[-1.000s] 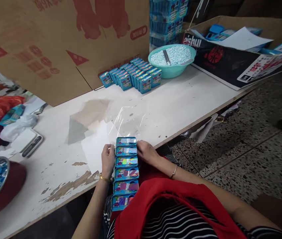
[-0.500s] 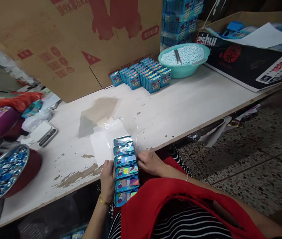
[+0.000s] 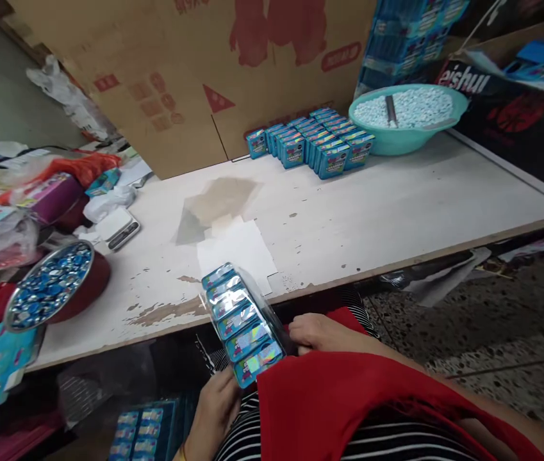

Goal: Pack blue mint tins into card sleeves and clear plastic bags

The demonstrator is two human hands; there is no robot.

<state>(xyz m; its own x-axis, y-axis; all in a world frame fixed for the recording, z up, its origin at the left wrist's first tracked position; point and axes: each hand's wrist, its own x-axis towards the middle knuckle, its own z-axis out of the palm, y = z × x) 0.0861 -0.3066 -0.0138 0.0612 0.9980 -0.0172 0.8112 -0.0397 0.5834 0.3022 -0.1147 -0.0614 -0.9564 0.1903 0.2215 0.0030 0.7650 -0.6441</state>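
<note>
A column of several blue tins in clear plastic wrap [image 3: 241, 322] slants from the table's front edge down to the lap. My left hand [image 3: 220, 400] is closed beside the lower left end of the pack. On its right side my right hand [image 3: 317, 331] has its fingers curled at the wrap's edge. What the fingertips of either hand pinch is too small or hidden to tell. White paper sheets [image 3: 238, 246] lie on the table just beyond the pack's upper end.
Rows of small blue boxes [image 3: 320, 144] stand before a big carton [image 3: 170, 77]. A turquoise basin of pale pellets [image 3: 406, 137] is right of them. At left are a red bowl of wrapped sweets [image 3: 93, 282] and a white scale [image 3: 120, 229]. Below sits a crate [image 3: 140, 435].
The wrapped tins have tilted, their lower end swinging right. My left hand has moved down, away from the pack's side; my right hand is lower and further right. The view has turned left.
</note>
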